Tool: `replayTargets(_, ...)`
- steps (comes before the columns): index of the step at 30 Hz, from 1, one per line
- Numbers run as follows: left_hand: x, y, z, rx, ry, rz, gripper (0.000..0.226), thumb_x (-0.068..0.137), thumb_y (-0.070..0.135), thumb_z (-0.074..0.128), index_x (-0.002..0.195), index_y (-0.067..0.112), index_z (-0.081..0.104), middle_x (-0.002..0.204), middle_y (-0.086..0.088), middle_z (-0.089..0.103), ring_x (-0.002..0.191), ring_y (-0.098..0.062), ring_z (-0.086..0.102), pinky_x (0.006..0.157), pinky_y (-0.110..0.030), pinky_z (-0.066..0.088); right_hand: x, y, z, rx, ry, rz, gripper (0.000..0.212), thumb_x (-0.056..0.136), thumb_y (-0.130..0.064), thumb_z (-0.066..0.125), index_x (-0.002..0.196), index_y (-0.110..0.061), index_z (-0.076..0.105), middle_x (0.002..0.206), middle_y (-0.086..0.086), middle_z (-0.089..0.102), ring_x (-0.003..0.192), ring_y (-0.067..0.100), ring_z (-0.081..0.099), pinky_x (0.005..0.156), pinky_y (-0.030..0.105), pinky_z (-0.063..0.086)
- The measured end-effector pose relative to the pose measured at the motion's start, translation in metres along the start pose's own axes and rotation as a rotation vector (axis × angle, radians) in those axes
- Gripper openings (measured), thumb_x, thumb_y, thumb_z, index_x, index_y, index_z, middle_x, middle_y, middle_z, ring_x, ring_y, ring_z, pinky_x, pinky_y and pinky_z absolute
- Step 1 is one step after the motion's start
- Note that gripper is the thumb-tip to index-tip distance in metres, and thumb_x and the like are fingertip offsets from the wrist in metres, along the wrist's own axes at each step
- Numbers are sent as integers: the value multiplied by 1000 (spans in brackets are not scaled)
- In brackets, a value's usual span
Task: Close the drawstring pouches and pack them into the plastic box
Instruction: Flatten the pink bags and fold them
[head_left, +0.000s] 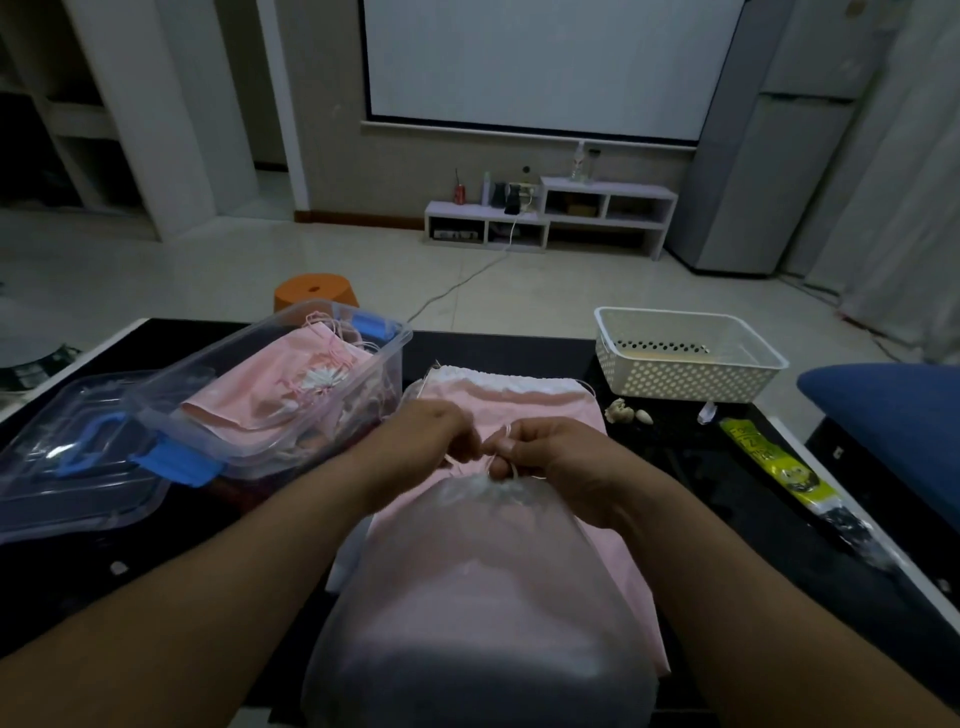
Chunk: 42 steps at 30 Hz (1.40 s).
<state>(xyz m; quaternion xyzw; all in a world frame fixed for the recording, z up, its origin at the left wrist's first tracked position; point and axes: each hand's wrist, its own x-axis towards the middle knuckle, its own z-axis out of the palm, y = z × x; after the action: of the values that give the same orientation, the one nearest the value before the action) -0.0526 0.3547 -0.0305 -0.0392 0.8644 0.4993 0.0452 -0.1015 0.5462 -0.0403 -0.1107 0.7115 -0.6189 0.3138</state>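
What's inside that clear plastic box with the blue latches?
Pink drawstring pouches lie piled in the plastic box, one bearing a white flower-like patch. Whatever lies beneath them is covered.

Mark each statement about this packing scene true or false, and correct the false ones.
1. The left hand and right hand both pinch the cords of the sheer pouch. True.
2. The lid is clipped onto the box. False: the lid lies on the table, left of the open box.
3. The box already holds pink pouches. True.
4. The basket is full of pouches. False: no pouches show in the basket.
5. An orange stool stands beyond the table. True.
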Motion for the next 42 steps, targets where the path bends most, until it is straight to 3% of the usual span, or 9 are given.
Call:
replayTargets(3,-18,-2,3,-60,-109,6,28,103,21,46,111,25,73,116,4,70,112,-13,62,96,-30,49,-2,-2,2,-31,-42,-33,22,106,-10,54,97,-6,74,87,10,72,84,18,66,80,31,52)
replayTargets(7,-25,-3,2,-75,-173,40,24,103,19,50,110,26,72,113,0,71,110,-19,65,99,-37,54,-11,-6,8,-65,-92,-83,22,105,-9,55,92,-8,73,88,11,72,84,17,67,79,30,54)
replayTargets(10,-26,-5,-1,-82,-205,87,19,101,17,57,112,24,70,111,-1,72,106,-20,67,94,-35,57,-16,-6,9,-76,-120,-114,24,105,-9,55,91,-11,75,90,12,72,86,19,67,81,33,54)
replayTargets(13,-21,-6,-3,4,-205,161,11,99,28,65,108,25,70,105,0,72,101,-19,68,88,-34,56,-19,-7,7,-79,-126,-135,20,105,-8,54,97,-8,73,89,11,71,85,18,66,77,28,54)
replayTargets(16,-17,-11,-6,124,-142,216,12,103,29,61,98,24,71,94,1,71,85,-13,65,81,-36,53,-19,-8,4,-82,-121,-130,17,105,-8,54,103,-4,70,91,12,71,84,17,66,75,26,55)
replayTargets(20,-17,-12,-10,154,-87,197,21,106,32,53,93,29,69,92,6,68,84,-11,63,76,-30,51,-15,-11,2,-143,-34,-141,16,105,-11,57,100,-8,71,89,11,72,82,17,67,73,29,54)
replayTargets(26,-12,-6,-9,246,67,222,17,105,34,55,95,33,68,95,12,69,89,-8,64,80,-30,53,-16,-11,11,-371,169,-200,17,103,-13,61,93,-9,74,89,11,78,80,17,68,85,37,55)
replayTargets(34,-15,1,2,199,-61,103,20,101,37,61,98,27,78,86,6,73,80,-10,67,69,-27,52,-19,-19,15,-550,249,-223,20,100,-19,67,85,-15,79,82,-4,76,77,6,67,73,25,49)
replayTargets(42,-10,-6,3,31,-49,55,13,96,33,71,94,27,82,91,10,77,87,-8,72,81,-27,59,-18,-19,14,-528,254,-251,16,98,-17,70,85,-12,78,85,-1,76,78,10,69,76,28,55)
